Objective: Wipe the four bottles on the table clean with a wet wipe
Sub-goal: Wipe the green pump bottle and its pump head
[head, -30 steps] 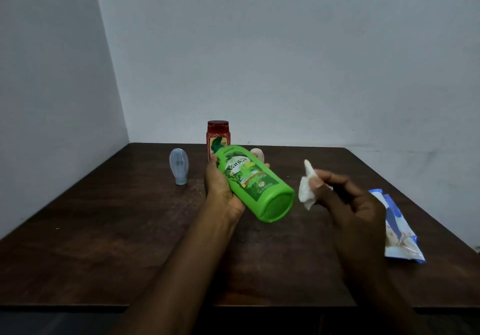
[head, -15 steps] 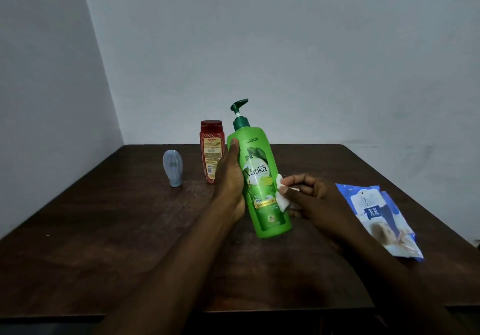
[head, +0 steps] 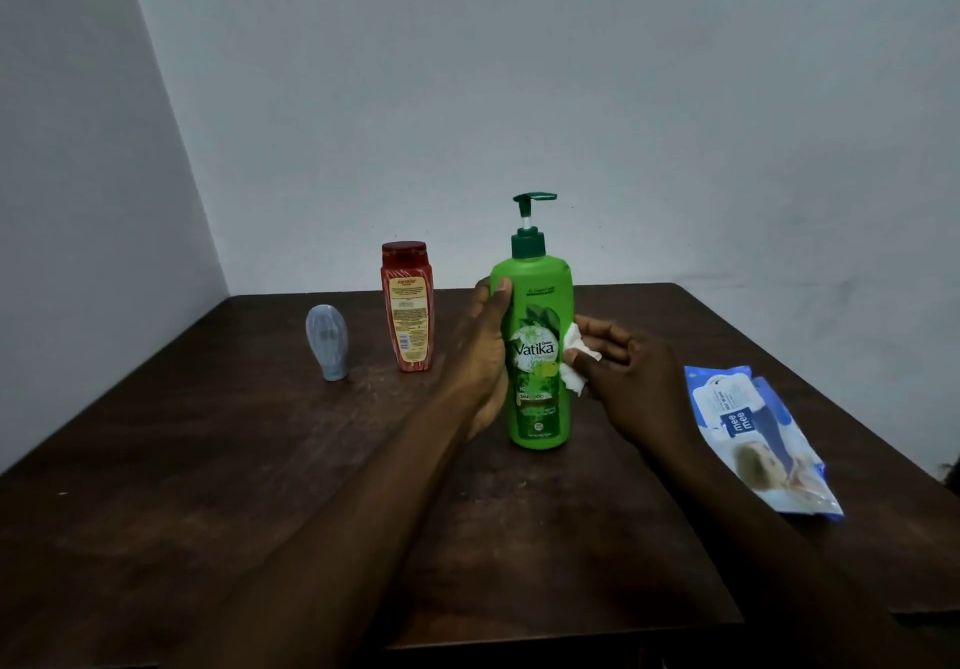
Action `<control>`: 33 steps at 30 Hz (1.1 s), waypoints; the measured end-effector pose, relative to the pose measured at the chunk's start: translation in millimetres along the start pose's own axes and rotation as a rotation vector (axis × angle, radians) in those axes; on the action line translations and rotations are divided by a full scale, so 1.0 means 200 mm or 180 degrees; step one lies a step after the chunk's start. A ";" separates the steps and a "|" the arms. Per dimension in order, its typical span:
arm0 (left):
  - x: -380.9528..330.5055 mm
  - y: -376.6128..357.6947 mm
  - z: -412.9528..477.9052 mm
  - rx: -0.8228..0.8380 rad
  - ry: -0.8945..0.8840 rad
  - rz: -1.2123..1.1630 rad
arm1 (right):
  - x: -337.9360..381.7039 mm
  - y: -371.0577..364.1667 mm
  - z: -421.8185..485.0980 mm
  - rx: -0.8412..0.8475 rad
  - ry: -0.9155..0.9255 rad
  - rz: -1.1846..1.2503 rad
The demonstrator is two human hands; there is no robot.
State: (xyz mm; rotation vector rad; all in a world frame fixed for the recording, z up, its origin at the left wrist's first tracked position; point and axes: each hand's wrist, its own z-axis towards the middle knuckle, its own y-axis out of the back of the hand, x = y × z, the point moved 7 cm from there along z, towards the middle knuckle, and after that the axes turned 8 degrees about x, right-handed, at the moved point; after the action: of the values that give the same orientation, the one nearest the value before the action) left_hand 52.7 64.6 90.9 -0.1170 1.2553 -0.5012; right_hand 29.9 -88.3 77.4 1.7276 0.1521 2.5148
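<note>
A tall green pump bottle [head: 537,356] stands upright near the middle of the dark wooden table [head: 260,486]. My left hand [head: 480,351] grips its left side, thumb on the front near the shoulder. A crumpled white wet wipe [head: 576,359] is pinched in my right hand [head: 628,382] and pressed against the bottle's right side at label height. Behind and to the left stands a red bottle [head: 408,307]. A small grey-blue bottle [head: 328,341] stands on its cap further left. A fourth bottle is not visible.
A blue and white pack of wet wipes [head: 753,440] lies flat near the table's right edge. White walls close off the back and left of the table. The table's front edge runs just below my forearms.
The green bottle went from lying tilted in my left hand to standing upright on the table. My right hand brought the wipe from the air onto the bottle's right side.
</note>
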 end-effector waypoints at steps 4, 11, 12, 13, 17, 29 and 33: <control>0.04 -0.01 0.09 0.0212 -0.0079 0.0207 | -0.05 0.04 0.08 -0.0222 0.0036 -0.0041; 0.10 -0.02 0.30 0.0393 0.0022 0.0692 | -0.16 0.12 0.26 -0.0607 0.0041 -0.0202; 0.10 -0.02 0.33 0.0441 0.0042 0.0818 | -0.17 0.14 0.29 -0.0651 0.0050 -0.0265; 0.10 -0.01 0.36 0.0480 0.0075 0.0937 | -0.18 0.15 0.31 -0.0689 0.0069 -0.0310; 0.11 0.03 0.43 0.0558 0.0191 0.1204 | -0.20 0.17 0.40 -0.0771 0.0162 -0.0485; 0.13 0.05 0.54 0.0495 0.0244 0.1252 | -0.23 0.20 0.50 -0.0842 0.0181 -0.0738; 0.13 0.05 0.55 0.0472 0.0224 0.1218 | -0.23 0.19 0.52 -0.0808 0.0168 -0.0756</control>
State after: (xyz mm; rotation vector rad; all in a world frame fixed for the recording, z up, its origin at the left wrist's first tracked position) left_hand 164.4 41.9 99.0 0.2645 1.2673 -0.2661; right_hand 142.7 -128.5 77.6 1.4552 0.0362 2.2959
